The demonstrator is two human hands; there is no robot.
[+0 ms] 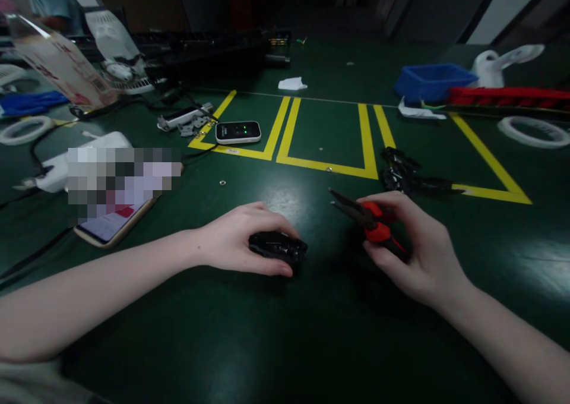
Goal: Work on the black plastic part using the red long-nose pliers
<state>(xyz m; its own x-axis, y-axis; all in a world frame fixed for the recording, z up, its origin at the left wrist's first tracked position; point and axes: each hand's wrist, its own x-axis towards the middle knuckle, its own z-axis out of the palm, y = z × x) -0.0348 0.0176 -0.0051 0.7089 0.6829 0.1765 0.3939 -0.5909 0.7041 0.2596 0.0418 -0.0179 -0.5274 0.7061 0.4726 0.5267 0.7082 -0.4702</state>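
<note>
My left hand [249, 237] is wrapped around a glossy black plastic part [278, 246] and rests low over the green tabletop; what the part is I cannot make out. In my right hand [418, 246] is a pair of pliers [367, 217] with red and black handles. Their dark, narrow jaws stand slightly apart and point left, away from the black part. Beyond the right hand, more glossy black pieces [398, 172] lie in a heap over the yellow tape. Two small metal rings lie on the table, one ring [222, 183] beyond my left hand and another ring [328, 169] on the tape.
On the left lie a phone [120, 214], a white power strip [89, 154], cables and a bottle [62, 65]. A small device with green lights [238, 132] sits inside the taped outlines. At the back right are a blue bin [434, 82] and a tape roll [534, 132]. Another person stands far left.
</note>
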